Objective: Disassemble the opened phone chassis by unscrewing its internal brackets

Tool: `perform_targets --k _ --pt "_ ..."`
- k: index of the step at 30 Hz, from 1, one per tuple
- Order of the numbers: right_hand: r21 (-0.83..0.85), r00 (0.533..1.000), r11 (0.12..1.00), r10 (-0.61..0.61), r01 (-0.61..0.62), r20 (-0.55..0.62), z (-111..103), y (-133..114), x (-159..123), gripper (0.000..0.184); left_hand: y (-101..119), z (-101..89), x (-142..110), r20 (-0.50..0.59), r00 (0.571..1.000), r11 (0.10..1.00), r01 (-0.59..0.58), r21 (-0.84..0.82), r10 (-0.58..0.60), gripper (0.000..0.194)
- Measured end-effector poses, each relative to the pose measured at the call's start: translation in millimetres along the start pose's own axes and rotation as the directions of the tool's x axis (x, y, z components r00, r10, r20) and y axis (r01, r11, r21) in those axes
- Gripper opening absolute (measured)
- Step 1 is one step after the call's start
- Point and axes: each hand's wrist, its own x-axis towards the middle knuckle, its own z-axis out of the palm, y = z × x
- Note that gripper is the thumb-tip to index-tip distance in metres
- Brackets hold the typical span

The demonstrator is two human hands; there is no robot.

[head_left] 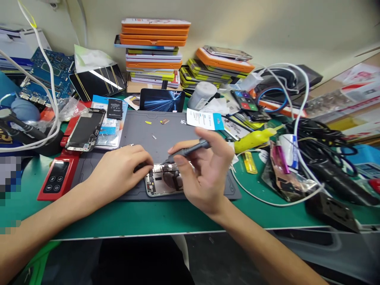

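Note:
An opened phone (160, 184) lies on the grey work mat (139, 132), its inner parts and bare casing showing. My left hand (124, 164) is at the phone's upper left corner, its fingers curled and closed against that edge. In my right hand (206, 174) is a slim dark grey screwdriver (190, 150), gripped between thumb and fingers. The tool slants down to the left, with its tip over the phone's upper edge. My right hand hides the phone's right end. Small loose pieces (164, 122) lie on the mat beyond.
A red device with a black touch panel (56, 176) stands left, a detached phone screen (86, 128) behind it. Stacked orange and yellow cases (154, 39) line the wall. To the right are a yellow bottle (252, 140), a looping white cable (267, 204) and black cables (314, 138).

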Motion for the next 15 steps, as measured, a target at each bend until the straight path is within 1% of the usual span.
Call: perform_targets --k 2,4,6,7,9,10,12,13,14,15 --pt "0.004 0.999 1.000 0.008 -0.007 -0.042 -2 -2 2 0.054 0 -1.4 0 -0.027 0.999 0.999 0.044 -0.016 -0.044 0.015" --pt "0.014 0.999 1.000 0.012 -0.012 -0.042 -6 -3 3 0.050 0 -1.8 0 -0.061 0.994 0.996 0.090 -0.028 -0.091 0.014" --pt "-0.026 1.000 1.000 0.001 -0.001 -0.006 -10 -5 3 0.048 0 -1.5 -1 -0.089 0.987 0.991 0.129 -0.040 -0.132 0.015" --pt "-0.071 1.000 0.997 -0.003 0.005 0.025 -13 -6 4 0.047 0 -1.2 -1 -0.101 0.984 0.989 0.140 -0.047 -0.144 0.015" --pt "-0.213 0.993 0.976 -0.028 0.053 0.119 -18 -9 6 0.040 0 -0.5 -2 -0.120 0.981 0.987 0.148 -0.064 -0.154 0.014" --pt "-0.296 0.982 0.950 -0.046 0.100 0.185 -20 -10 8 0.035 0 -0.1 -2 -0.126 0.980 0.987 0.147 -0.070 -0.155 0.014" --pt "-0.430 0.939 0.875 -0.073 0.223 0.337 -23 -11 11 0.021 0 0.6 -2 -0.133 0.980 0.987 0.142 -0.076 -0.151 0.015" --pt "-0.471 0.909 0.836 -0.076 0.282 0.410 -24 -11 12 0.012 1 1.0 -2 -0.137 0.979 0.987 0.140 -0.077 -0.150 0.015" --pt "-0.495 0.878 0.804 -0.066 0.328 0.475 -25 -10 12 0.010 1 1.3 -2 -0.143 0.978 0.987 0.139 -0.076 -0.149 0.016" --pt "-0.508 0.851 0.786 -0.044 0.353 0.524 -26 -9 12 0.014 1 1.6 -2 -0.147 0.978 0.988 0.139 -0.074 -0.149 0.016"
